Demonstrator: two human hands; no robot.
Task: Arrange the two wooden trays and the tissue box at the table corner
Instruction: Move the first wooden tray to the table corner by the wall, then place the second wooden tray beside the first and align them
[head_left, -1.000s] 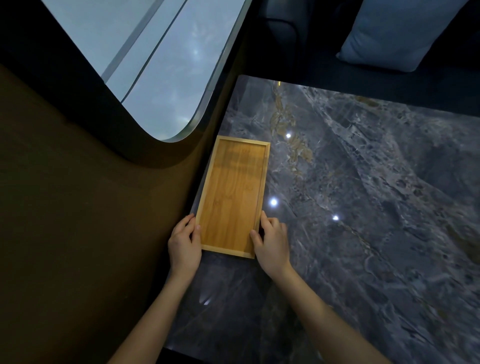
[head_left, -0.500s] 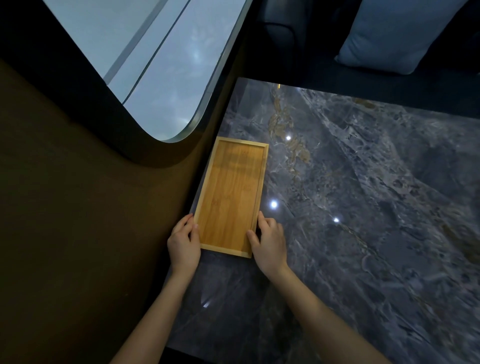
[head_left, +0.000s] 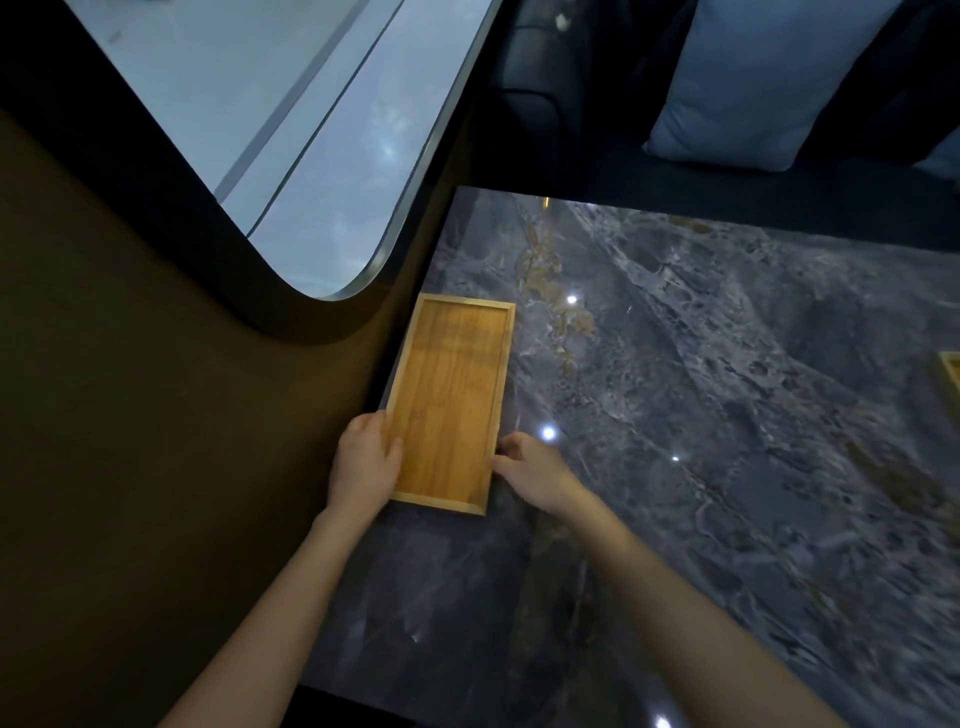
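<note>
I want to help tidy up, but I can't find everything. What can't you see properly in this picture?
All in the head view:
1. Tissue box: nowhere in the picture.
2. Second wooden tray: only a corner shows, cut off by the right edge.
3. Left long side of the flat rectangular wooden tray: partly covered by the left hand.
4. Right hand: its fingertips meet the tray's right rim, but the grip is unclear.

Before you, item by item:
- Tabletop (head_left: 701, 415): grey veined marble-look slab, polished, glossy, mirroring small lights.
- Wooden tray (head_left: 452, 400) between your hands: light grained wood, smooth, satin finish, thin raised rim.
- Second tray (head_left: 951, 382), right edge of frame: same pale wood.
- Cushion (head_left: 753, 78), upper right: matt blue cloth.
- Window (head_left: 291, 130), upper left: smooth glass.
</note>
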